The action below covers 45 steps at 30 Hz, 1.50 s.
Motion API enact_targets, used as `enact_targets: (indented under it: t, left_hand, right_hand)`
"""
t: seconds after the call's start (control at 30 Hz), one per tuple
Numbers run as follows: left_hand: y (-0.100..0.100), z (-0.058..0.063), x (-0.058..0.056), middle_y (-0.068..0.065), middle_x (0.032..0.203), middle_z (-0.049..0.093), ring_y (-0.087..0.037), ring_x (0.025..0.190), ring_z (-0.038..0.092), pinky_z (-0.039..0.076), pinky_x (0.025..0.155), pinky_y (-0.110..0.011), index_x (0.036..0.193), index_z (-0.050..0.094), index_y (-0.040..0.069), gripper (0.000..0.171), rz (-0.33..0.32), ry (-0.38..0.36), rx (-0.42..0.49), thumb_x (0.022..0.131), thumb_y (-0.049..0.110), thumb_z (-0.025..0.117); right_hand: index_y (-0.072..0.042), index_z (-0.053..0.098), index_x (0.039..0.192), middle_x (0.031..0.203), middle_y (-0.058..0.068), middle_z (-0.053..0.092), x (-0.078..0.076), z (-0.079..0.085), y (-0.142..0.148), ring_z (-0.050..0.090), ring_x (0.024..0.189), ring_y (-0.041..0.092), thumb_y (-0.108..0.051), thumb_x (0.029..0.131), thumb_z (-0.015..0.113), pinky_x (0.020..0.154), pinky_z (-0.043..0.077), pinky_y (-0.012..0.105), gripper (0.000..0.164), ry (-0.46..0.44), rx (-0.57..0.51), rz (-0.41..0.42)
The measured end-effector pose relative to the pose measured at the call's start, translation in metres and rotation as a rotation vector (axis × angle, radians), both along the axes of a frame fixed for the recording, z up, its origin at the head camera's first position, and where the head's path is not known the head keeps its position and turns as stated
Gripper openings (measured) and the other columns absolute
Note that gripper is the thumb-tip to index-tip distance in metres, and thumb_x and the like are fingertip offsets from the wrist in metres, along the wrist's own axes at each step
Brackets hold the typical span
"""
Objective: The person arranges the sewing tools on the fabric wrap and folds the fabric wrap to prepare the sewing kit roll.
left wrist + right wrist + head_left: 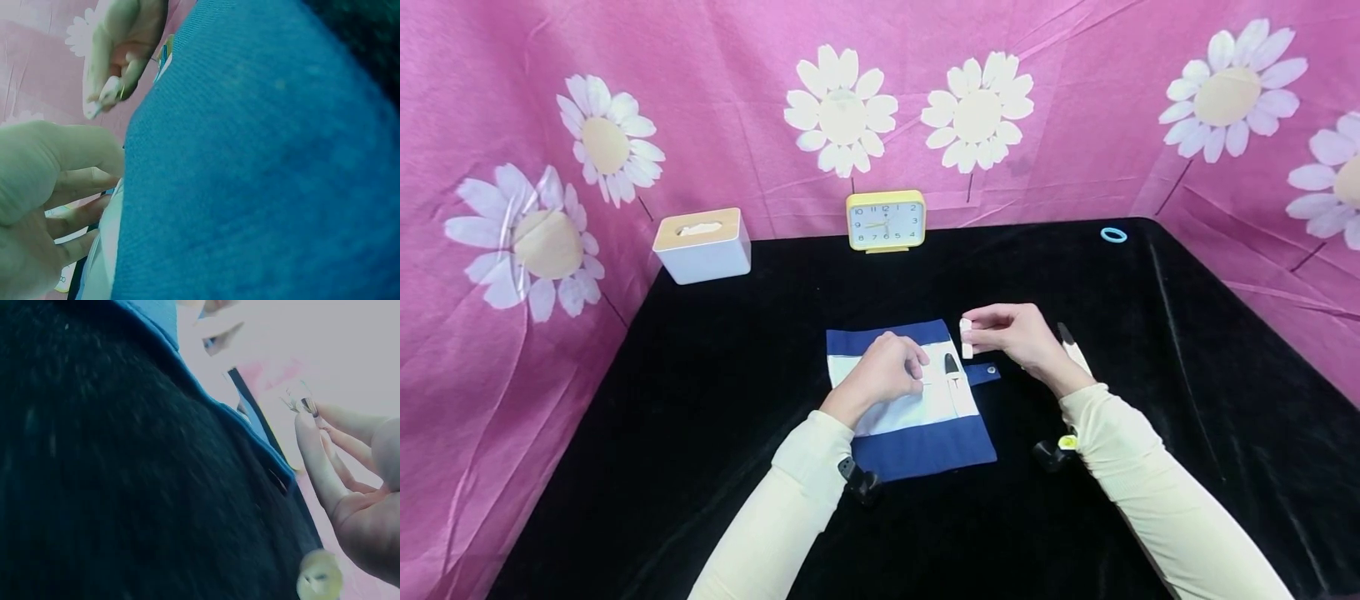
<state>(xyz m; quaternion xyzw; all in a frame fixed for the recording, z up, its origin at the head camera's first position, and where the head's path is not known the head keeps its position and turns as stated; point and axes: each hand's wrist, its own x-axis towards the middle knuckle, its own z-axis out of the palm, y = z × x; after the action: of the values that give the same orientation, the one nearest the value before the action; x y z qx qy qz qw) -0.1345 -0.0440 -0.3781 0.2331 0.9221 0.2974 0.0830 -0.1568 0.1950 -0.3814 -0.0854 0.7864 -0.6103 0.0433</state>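
Observation:
A blue and white fabric pouch (917,450) lies unfolded on the black cloth. In its white pocket strip stands a dark-tipped pen-like item (952,367). My left hand (887,371) is over the white strip with loosely bent fingers; in the left wrist view its fingertips are partly hidden by the fabric. Just beyond the pouch's right edge, my right hand (1011,333) pinches a small white block (966,339) between thumb and fingers, clear of the pouch. The left wrist view also shows the white block (111,92). A snap strap (983,372) sticks out to the right.
A tissue box (707,258) stands back left, a yellow clock (886,221) back centre. A light-blue ring (1113,235) lies back right. A dark-tipped white item (1073,346) and a small yellow object (1067,442) are beside my right forearm. Pink flowered cloth (722,100) hangs behind.

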Motion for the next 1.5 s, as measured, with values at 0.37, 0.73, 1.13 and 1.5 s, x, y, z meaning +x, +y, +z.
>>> enact_targets:
  t: [0.37, 0.73, 1.13, 1.5]
  left_hand:
    - [0.002, 0.0, 0.0, 0.002, 0.113, 0.074, -0.021, 0.117, 0.054, 0.041, 0.106, -0.038, 0.072, 0.077, 0.006, 0.008, -0.013, -0.013, 0.003, 0.079, 0.007, 0.08]
    - [0.004, 0.004, 0.0, -0.002, 0.11, 0.071, -0.021, 0.11, 0.054, 0.045, 0.098, -0.037, 0.08, 0.079, 0.008, 0.005, -0.009, 0.003, -0.04, 0.081, 0.011, 0.082]
    - [0.001, 0.005, 0.0, 0.0, 0.08, 0.068, -0.017, 0.091, 0.048, 0.043, 0.081, -0.03, 0.081, 0.08, 0.011, 0.006, -0.024, 0.048, -0.09, 0.081, 0.016, 0.083]
    - [-0.002, 0.004, 0.002, 0.001, 0.081, 0.064, -0.017, 0.091, 0.047, 0.042, 0.08, -0.031, 0.083, 0.08, 0.01, 0.007, -0.022, 0.038, -0.096, 0.082, 0.017, 0.082]
  right_hand:
    - [0.011, 0.067, 0.118, 0.095, 0.017, 0.075, -0.005, -0.01, -0.026, 0.072, 0.071, 0.009, 0.002, 0.083, 0.078, 0.07, 0.061, 0.031, 0.038, -0.041, 0.047, 0.025]
    - [0.01, 0.068, 0.118, 0.099, 0.022, 0.075, -0.005, -0.015, -0.027, 0.072, 0.07, 0.008, -0.001, 0.084, 0.079, 0.069, 0.061, 0.03, 0.037, -0.016, 0.06, 0.007]
    - [0.007, 0.071, 0.115, 0.095, 0.018, 0.075, -0.007, -0.017, -0.03, 0.072, 0.07, 0.009, -0.004, 0.082, 0.081, 0.068, 0.061, 0.029, 0.036, 0.019, 0.071, 0.01]
    - [0.004, 0.074, 0.11, 0.093, 0.021, 0.074, -0.005, -0.02, -0.041, 0.071, 0.07, 0.007, -0.007, 0.081, 0.083, 0.067, 0.06, 0.026, 0.032, 0.114, 0.131, 0.054]
